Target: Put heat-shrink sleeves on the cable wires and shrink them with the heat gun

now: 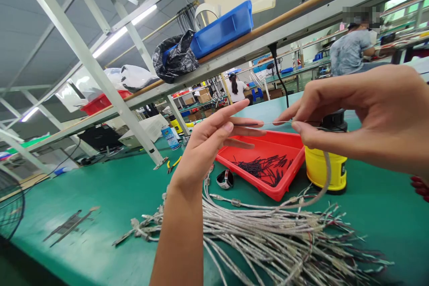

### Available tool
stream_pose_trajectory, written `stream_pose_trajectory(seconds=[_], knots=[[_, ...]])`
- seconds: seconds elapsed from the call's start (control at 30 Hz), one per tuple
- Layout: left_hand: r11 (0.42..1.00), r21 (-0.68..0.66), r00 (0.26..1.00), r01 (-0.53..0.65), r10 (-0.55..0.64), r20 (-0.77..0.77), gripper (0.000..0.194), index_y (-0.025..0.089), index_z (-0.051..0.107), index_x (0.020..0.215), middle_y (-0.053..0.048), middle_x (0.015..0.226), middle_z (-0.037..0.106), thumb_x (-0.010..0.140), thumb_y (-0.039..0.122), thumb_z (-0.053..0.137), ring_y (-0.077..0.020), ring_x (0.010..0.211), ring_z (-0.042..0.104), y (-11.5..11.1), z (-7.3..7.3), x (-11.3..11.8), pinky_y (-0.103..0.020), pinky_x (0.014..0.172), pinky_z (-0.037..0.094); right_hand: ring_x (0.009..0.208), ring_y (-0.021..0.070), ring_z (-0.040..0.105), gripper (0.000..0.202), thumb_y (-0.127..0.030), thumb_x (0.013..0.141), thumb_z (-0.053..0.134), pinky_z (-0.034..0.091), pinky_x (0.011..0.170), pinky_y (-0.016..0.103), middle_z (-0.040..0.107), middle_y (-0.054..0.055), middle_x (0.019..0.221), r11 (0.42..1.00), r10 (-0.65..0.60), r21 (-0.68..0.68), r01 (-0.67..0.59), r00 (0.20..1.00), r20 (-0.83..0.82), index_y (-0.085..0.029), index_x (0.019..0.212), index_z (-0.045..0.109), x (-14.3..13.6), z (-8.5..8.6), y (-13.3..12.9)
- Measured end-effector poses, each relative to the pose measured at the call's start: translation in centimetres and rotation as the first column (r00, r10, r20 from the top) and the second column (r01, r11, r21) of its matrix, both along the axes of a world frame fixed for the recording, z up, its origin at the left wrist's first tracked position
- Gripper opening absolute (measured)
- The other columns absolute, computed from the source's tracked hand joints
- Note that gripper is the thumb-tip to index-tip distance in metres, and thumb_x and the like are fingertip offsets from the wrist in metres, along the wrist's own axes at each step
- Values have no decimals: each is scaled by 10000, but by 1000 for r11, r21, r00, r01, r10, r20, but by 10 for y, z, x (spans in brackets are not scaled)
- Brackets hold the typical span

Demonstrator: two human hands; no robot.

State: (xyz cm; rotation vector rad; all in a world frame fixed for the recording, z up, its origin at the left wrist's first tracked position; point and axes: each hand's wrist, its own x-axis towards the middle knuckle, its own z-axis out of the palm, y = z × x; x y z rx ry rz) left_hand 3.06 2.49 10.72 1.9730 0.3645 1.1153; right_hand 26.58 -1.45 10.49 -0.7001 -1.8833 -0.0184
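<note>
At right, the right hand (365, 120) pinches a thin wire (272, 123) reaching the left hand (209, 143), mid-frame; grey cables (261, 225) lie lower centre.

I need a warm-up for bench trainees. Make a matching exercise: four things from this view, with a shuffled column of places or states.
1. Red tray
2. Blue bin
3. Cable bundle
4. Right hand

A. Pinching a thin wire
B. Holding short dark pieces
C. Loose wire ends fanned out at right
D. Up on the shelf

Pairs: 1-B, 2-D, 3-C, 4-A
</note>
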Motion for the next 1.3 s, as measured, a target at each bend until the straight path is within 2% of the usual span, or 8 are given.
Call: stream_pose_trajectory(seconds=[0.37, 0.67, 0.87, 1.03, 1.17, 1.3], knots=[[999, -45, 1000, -7, 7, 5, 334, 309, 674, 1253, -4, 1106, 759, 993, 186, 503, -193, 997, 731, -1, 1, 0, -268, 806, 637, 642, 157, 669, 125, -237, 776, 641, 484, 496, 266, 709, 33, 708, 1000, -27, 7, 27, 1000, 10, -198, 658, 627, 0, 0, 0], [995, -94, 998, -13, 18, 53, 300, 296, 696, 1216, -3, 1048, 770, 988, 203, 524, -157, 915, 742, -2, 2, 2, -244, 783, 636, 614, 144, 673, 120, -237, 756, 648, 509, 545, 255, 710, -2, 716, 1000, 16, -20, -16, 1000, -23, -219, 642, 614, -5, 0, -1], [988, -153, 993, 25, -6, 119, 286, 299, 707, 1196, -11, 1009, 782, 978, 221, 539, -172, 848, 762, 1, -3, 8, -239, 741, 637, 572, 141, 640, 104, -248, 761, 656, 488, 496, 264, 703, -2, 694, 999, -33, 10, 34, 995, -90, -223, 665, 624, -6, -2, -2], [982, -188, 989, -30, 56, 134, 220, 274, 749, 1101, -16, 999, 786, 953, 282, 586, -168, 752, 766, 0, -7, 22, -230, 687, 639, 593, 143, 654, 119, -266, 774, 682, 515, 539, 272, 704, -8, 700, 1000, 9, -5, -9, 996, -89, -226, 668, 647, -4, -2, 2], [977, -207, 986, -47, 79, 148, 149, 255, 779, 960, 6, 877, 794, 915, 246, 637, -158, 688, 761, -3, -5, 26, -212, 670, 638, 514, 119, 583, 120, -283, 806, 656, 469, 521, 285, 647, -22, 610, 998, -66, 21, 67, 998, -24, -223, 703, 671, -3, -3, 6], [970, -161, 955, -180, 212, 209, 72, 237, 781, 845, 13, 793, 789, 838, 212, 715, -140, 626, 749, -3, -3, 27, -182, 619, 625, 483, 89, 512, 108, -241, 821, 638, 424, 509, 258, 582, -49, 550, 992, -119, 49, 118, 993, 6, -224, 718, 666, -2, -5, 7]])
